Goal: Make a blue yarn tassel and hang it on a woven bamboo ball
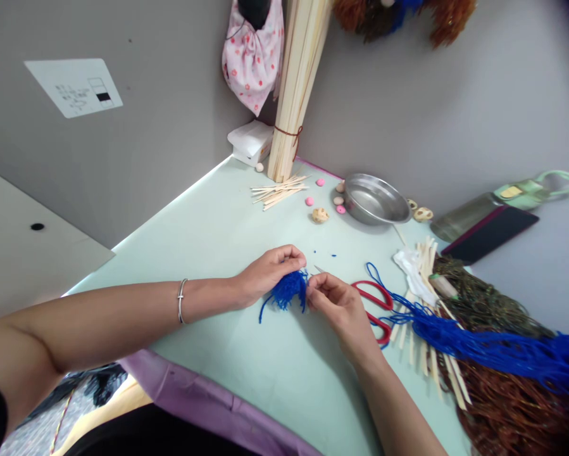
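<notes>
A bunch of blue yarn [288, 290] with frayed, loose ends hangs from my left hand [273, 271], whose thumb and fingers are closed on its top. At the bunch's right edge, my right hand [336, 307] pinches with thumb and forefinger; strands of the same yarn seem to be between the tips, though the grip is partly hidden. Red-handled scissors [375, 297] lie just beyond my right hand, which covers part of them. A long hank of blue yarn [459, 335] stretches from beside the scissors to the right edge.
A steel bowl [378, 201] stands at the back, near pink beads [309, 201] and a pale woven ball [320, 215]. Thin sticks [279, 190] lie by an upright bundle of strips [296, 95]. Right are brown yarn [507, 405], a dark phone [490, 234] and a bottle [469, 212].
</notes>
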A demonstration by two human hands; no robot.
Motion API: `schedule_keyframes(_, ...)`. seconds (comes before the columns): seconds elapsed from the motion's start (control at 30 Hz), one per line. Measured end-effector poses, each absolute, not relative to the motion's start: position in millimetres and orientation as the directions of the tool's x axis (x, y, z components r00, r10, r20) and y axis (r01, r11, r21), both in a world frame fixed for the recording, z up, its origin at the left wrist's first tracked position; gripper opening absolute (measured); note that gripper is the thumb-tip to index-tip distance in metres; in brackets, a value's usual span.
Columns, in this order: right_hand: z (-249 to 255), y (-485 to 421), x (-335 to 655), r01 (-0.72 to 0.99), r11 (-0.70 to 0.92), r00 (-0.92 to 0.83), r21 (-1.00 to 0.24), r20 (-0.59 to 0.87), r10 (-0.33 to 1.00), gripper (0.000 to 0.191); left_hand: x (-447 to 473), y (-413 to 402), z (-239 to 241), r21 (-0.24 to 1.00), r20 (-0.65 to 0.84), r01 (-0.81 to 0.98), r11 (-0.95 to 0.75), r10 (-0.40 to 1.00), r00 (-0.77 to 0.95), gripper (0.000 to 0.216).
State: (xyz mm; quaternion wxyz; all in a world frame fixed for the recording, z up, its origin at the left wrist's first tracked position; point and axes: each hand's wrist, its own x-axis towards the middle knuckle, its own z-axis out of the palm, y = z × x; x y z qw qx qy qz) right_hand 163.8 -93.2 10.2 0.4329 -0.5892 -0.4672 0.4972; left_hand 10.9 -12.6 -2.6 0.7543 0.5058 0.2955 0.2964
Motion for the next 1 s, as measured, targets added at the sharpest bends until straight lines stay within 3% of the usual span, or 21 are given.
schedule_keyframes(0.1, 9, -93, 165, 0.092, -0.152, 0.114, -0.984, -0.141, 0.983, 0.018, 11, -13, -3, 0.931, -0.152, -0.117, 0.345, 0.662, 0.734, 0.026)
schedule_keyframes(0.23, 8, -93, 171, 0.003, -0.124, 0.142, -0.992, -0.122, 0.982, 0.015, 12, -12, -8, 0.964, -0.099, -0.077, 0.254, 0.614, 0.783, 0.035)
schedule_keyframes(0.37, 11, -91, 176, -0.137, -0.133, 0.178, -0.982, -0.157, 0.971, 0.016, 11, -10, -11, 0.964, -0.132, -0.023, 0.266, 0.552, 0.823, 0.031)
schedule_keyframes(0.57, 15, -90, 180, -0.279, -0.13, 0.187, -0.951, -0.187, 0.964, 0.012, 8, -14, -2, 0.933, -0.186, 0.07, 0.352, 0.308, 0.933, 0.02)
schedule_keyframes(0.7, 16, -91, 182, -0.175, -0.079, 0.259, -0.981, -0.124, 0.958, 0.011, 9, -13, -3, 0.903, -0.169, -0.059, 0.425, 0.479, 0.861, 0.023)
schedule_keyframes(0.8, 15, -93, 177, 0.01, -0.099, 0.194, -0.995, -0.095, 0.976, 0.017, 11, -11, -6, 0.903, -0.152, -0.142, 0.406, 0.61, 0.777, 0.027)
schedule_keyframes(0.9, 13, -94, 170, 0.164, -0.125, 0.077, -0.979, -0.113, 0.991, 0.021, 11, -10, -6, 0.921, -0.11, -0.165, 0.354, 0.64, 0.761, 0.027)
schedule_keyframes(1.0, 12, -95, 168, 0.216, -0.123, 0.072, -0.969, -0.109, 0.991, 0.024, 11, -12, -4, 0.929, -0.108, -0.154, 0.336, 0.644, 0.757, 0.027)
